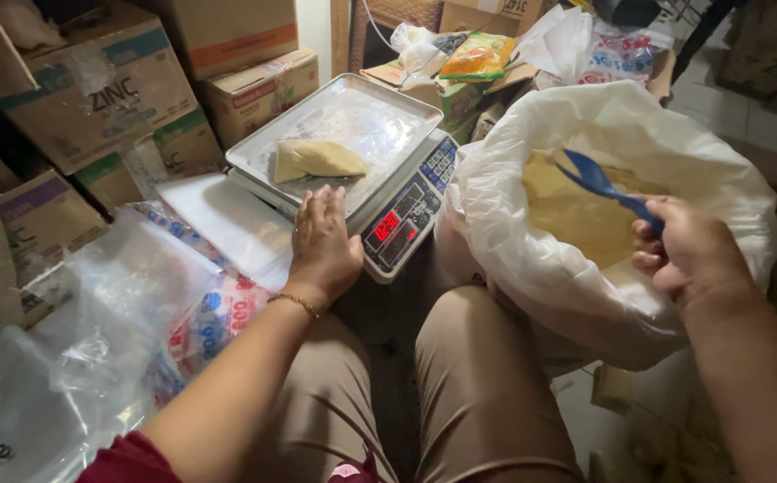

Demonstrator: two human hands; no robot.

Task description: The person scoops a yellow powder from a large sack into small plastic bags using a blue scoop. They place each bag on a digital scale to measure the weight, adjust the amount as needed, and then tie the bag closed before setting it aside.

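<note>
Left hand (324, 241) flat, fingers spread, on digital scale's (404, 217) edge beside small filled bag (315, 160), right hand (692, 253) pinching blue plastic scoop (605, 187) over open white sack (621, 134) of yellowish powder (576, 219)

Glossy blue plastic scoop (599, 183) in the right hand (688, 250), thin white plastic sack (532, 259) around it, shiny metal scale pan (380, 112) ahead of the left hand (324, 246)

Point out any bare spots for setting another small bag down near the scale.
Steel scale tray: bare right and rear of the small tan-filled plastic bag. Flat white sheet left of the scale is mostly bare. Crowded: left hand covers the tray's front edge; clear plastic bags pile left; right hand with blue plastic scoop fills the big white sack's mouth.
</note>
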